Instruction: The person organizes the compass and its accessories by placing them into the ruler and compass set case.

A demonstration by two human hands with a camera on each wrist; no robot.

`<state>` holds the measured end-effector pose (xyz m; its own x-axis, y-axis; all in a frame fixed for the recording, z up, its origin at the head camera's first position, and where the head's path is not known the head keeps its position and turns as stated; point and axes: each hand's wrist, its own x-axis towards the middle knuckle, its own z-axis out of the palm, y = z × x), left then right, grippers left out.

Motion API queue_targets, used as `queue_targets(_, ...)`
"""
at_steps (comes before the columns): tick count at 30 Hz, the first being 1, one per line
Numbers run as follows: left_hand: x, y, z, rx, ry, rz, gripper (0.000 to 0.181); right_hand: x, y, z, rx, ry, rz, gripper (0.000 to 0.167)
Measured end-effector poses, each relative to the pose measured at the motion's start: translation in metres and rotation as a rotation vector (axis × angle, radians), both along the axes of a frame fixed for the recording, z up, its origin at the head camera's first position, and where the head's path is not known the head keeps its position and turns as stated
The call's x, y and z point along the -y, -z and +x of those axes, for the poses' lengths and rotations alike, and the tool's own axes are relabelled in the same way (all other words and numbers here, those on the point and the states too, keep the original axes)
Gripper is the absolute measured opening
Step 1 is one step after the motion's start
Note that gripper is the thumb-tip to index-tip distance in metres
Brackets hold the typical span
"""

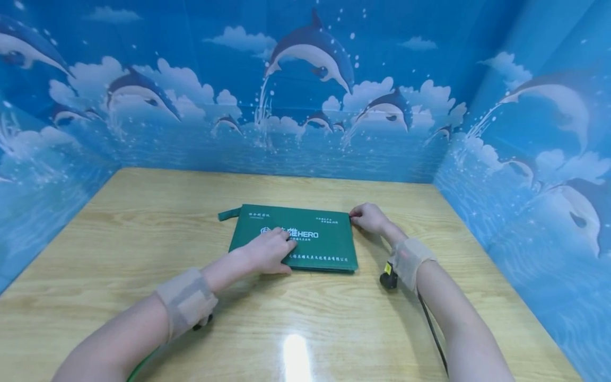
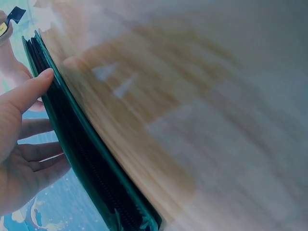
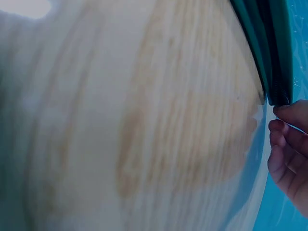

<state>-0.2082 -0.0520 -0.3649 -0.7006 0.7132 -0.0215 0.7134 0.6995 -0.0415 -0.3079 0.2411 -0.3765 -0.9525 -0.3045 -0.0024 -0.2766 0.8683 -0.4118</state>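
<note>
A flat green zip case (image 1: 329, 248) with white lettering, including "HERO", lies on the table. My left hand (image 1: 269, 250) rests on its near left part, fingers spread over the cover. In the left wrist view, the thumb (image 2: 43, 82) touches the near edge, where a dark zipper (image 2: 91, 163) runs between two green rims. At the far right corner, my right hand (image 1: 369, 217) pinches the end of the zipper between thumb and forefinger. The right wrist view shows these fingertips against the corner; any zipper pull is hidden by them.
A green wrist strap (image 1: 230, 214) sticks out from the case's far left corner. The wood-grain table (image 1: 334, 329) is bordered at the back and sides by blue dolphin-print sheets (image 1: 296, 143). A cable (image 1: 431, 323) trails from the right wrist camera (image 1: 389, 278).
</note>
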Motion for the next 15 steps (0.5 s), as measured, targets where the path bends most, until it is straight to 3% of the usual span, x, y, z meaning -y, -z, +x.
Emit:
queue_targets(5, -0.003, -0.001, 0.000, 0.016, 0.007, 0.007, 0.067, -0.005, 0.000, 0.002, -0.029, -0.011, 0.001, 0.023)
queue_targets(11, -0.005, -0.001, -0.001, -0.010, 0.022, 0.003, 0.065, -0.016, -0.001, 0.006, -0.076, -0.023, 0.006, 0.020)
queue_targets(15, -0.006, 0.000, 0.000, -0.012, 0.011, 0.007, 0.066, -0.023, -0.002, 0.012, -0.096, -0.070, 0.004, 0.018)
